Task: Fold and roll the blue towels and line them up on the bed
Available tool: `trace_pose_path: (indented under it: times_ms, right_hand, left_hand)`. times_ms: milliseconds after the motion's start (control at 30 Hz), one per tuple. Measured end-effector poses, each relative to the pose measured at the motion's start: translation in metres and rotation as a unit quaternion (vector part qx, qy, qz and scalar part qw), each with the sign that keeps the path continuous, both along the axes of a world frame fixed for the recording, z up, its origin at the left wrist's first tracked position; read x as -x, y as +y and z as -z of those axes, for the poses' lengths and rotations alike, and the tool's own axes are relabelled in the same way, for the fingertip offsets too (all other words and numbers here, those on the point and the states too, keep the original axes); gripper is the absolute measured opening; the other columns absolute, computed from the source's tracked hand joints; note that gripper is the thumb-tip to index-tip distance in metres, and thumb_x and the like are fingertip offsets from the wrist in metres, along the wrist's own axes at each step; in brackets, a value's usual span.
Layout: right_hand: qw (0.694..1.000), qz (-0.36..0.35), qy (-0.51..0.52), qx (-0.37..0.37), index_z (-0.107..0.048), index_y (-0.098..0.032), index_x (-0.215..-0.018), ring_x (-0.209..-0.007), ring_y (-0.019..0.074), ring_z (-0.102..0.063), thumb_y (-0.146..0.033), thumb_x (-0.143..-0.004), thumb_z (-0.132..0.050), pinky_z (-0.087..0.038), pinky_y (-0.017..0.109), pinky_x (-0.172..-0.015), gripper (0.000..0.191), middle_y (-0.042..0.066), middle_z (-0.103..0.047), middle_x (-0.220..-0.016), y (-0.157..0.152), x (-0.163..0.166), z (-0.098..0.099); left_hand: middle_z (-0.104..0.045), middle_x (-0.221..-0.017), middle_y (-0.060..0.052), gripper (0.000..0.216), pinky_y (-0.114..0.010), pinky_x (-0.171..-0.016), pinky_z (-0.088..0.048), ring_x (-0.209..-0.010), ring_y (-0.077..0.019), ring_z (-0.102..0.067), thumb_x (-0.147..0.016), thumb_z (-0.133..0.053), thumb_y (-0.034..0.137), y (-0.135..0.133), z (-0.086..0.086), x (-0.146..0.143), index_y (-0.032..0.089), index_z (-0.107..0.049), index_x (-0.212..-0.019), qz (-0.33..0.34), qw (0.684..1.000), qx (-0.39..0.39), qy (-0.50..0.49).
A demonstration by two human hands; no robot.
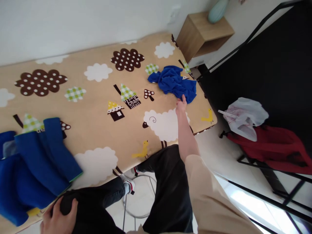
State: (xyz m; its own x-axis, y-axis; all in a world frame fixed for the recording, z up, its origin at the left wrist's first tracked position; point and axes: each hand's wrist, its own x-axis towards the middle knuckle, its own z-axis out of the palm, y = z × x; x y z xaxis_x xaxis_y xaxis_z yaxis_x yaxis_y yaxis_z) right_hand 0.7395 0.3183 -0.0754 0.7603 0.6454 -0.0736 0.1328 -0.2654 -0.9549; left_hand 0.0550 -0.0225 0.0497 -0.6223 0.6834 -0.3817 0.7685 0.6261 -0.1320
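My right hand (181, 104) reaches forward over the bed, its fingertips closed on the near edge of a crumpled blue cloth (172, 79). Part of this grip is hidden behind the hand. The cloth lies bunched up near the right end of the patterned sheet (97, 97). Down at the lower left, my left hand (59, 216) rests on my bent black-trousered knee, thumb and fingers apart around a dark rounded shape that looks like the knee itself. Close to that hand, several folded blue cloth pieces (39, 159), one with a green edge, lie in a pile.
A wooden bedside box (195, 35) with a pale blue vase (217, 11) stands beyond the bed. On the right, a black metal frame (246, 42) carries a white plastic bag (246, 115) and a red bag (273, 148). A round stool (140, 198) is between my legs.
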Motion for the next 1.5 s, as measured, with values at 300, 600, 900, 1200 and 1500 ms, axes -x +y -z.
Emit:
trace_pose_path:
  times_ms: [300, 600, 900, 1200, 1500]
  right_hand:
    - [0.974, -0.205, -0.006, -0.096, -0.044, -0.017, -0.160, -0.118, 0.0207, -0.061, -0.044, -0.089, -0.053, -0.052, 0.040, -0.111, 0.077, 0.016, -0.046, -0.159, -0.042, 0.156, -0.101]
    - [0.847, -0.510, 0.039, -0.147, -0.066, -0.031, -0.143, -0.120, 0.0256, -0.063, -0.024, -0.093, -0.057, -0.052, 0.047, -0.110, 0.052, 0.009, -0.059, -0.146, -0.293, 0.371, -0.144]
    - [0.792, -0.603, 0.087, -0.043, -0.065, -0.035, -0.144, -0.113, 0.0250, -0.066, -0.013, -0.081, -0.062, -0.058, 0.047, -0.101, 0.067, 0.008, -0.059, -0.145, -0.475, 0.423, -0.118]
    - [0.817, -0.573, 0.052, -0.043, -0.073, -0.025, -0.135, -0.128, 0.0237, -0.059, -0.010, -0.084, -0.061, -0.048, 0.045, -0.114, 0.055, 0.010, -0.064, -0.139, -0.472, 0.413, -0.119]
    - [0.817, -0.575, 0.041, -0.007, -0.078, -0.023, -0.123, -0.104, 0.0198, -0.067, -0.011, -0.083, -0.068, -0.055, 0.033, -0.087, 0.043, 0.009, -0.070, -0.129, -0.473, 0.418, -0.120]
  left_hand:
    - [-0.045, -0.161, -0.017, 0.077, -0.066, -0.110, -0.045, -0.141, -0.0497, -0.048, -0.086, -0.048, 0.064, 0.005, -0.018, -0.020, 0.028, -0.048, -0.154, 0.000, 0.999, -0.044, -0.031]
    - [-0.043, -0.157, -0.022, 0.077, -0.064, -0.108, -0.045, -0.138, -0.0497, -0.048, -0.097, -0.037, 0.066, -0.016, -0.029, -0.026, 0.018, -0.047, -0.156, 0.032, 0.991, -0.109, -0.072]
    - [-0.054, -0.156, -0.016, 0.064, -0.046, -0.129, -0.026, -0.152, -0.0297, -0.040, -0.078, -0.062, 0.018, -0.073, -0.028, -0.048, 0.017, -0.062, -0.143, 0.369, 0.885, -0.103, -0.266]
    - [-0.072, -0.117, -0.018, 0.038, -0.046, -0.106, -0.052, -0.112, -0.0300, -0.067, -0.073, -0.060, 0.024, -0.125, 0.009, -0.118, 0.012, -0.067, -0.108, 0.150, 0.816, -0.184, -0.526]
    - [-0.070, -0.100, -0.010, 0.056, -0.040, -0.089, -0.057, -0.091, -0.0221, -0.067, -0.066, -0.075, 0.056, -0.120, -0.002, -0.095, 0.015, -0.062, -0.102, -0.211, 0.627, -0.253, -0.706]
